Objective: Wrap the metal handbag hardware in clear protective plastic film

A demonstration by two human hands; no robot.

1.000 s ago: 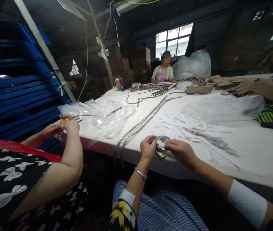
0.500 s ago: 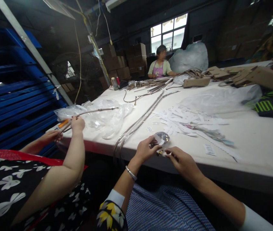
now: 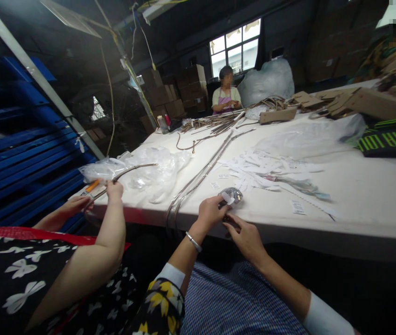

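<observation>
My left hand [image 3: 212, 213] is closed on a small round bundle [image 3: 235, 195] in shiny clear plastic, with a white tag on its near side. The bundle lies over the table's front edge, and a gold-coloured glint shows inside it. Just below, my right hand [image 3: 247, 236] has its fingers pinched together, close to my left fingertips. What those fingers hold is hidden. Left of my hands, long brown straps [image 3: 198, 179] in clear plastic hang over the edge. Paper strips and tags [image 3: 254, 170] lie spread beyond the bundle.
At my left, a co-worker's hands [image 3: 114, 190] hold a brown strap near an orange-handled tool [image 3: 92, 185]. Crumpled clear bags [image 3: 159, 170] lie on the white table [image 3: 358, 200]. Farther back are piled straps [image 3: 215, 122], brown pieces [image 3: 278, 115] and another person [image 3: 224, 95].
My right hand has moved left and in against my left hand, covering the gold-coloured piece seen there before. The co-worker's strap has shifted and bends more. The view has turned slightly.
</observation>
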